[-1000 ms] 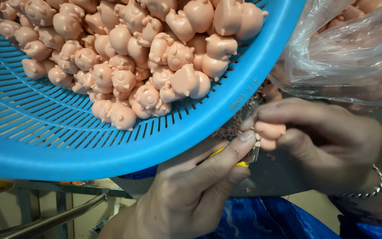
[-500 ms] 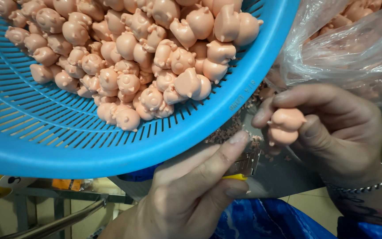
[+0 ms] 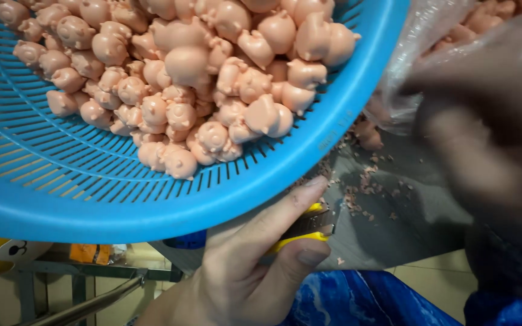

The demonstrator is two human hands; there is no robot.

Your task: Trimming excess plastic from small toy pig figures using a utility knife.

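Grey table point(image 3: 394, 229): left hand point(image 3: 243, 271) grips yellow cutter point(image 3: 303, 232) pointing right; right hand point(image 3: 484, 151) grip blurred

Yellow-handled cutter point(image 3: 300, 232) clasped under blue basket point(image 3: 152, 205).

Blue basket point(image 3: 152, 205) rim overhangs left hand point(image 3: 243, 271), blocking way up. Right of basket: grey surface point(image 3: 388, 229) open, strewn with pink shavings. Plastic bag point(image 3: 430, 48) closes off basket's upper right.
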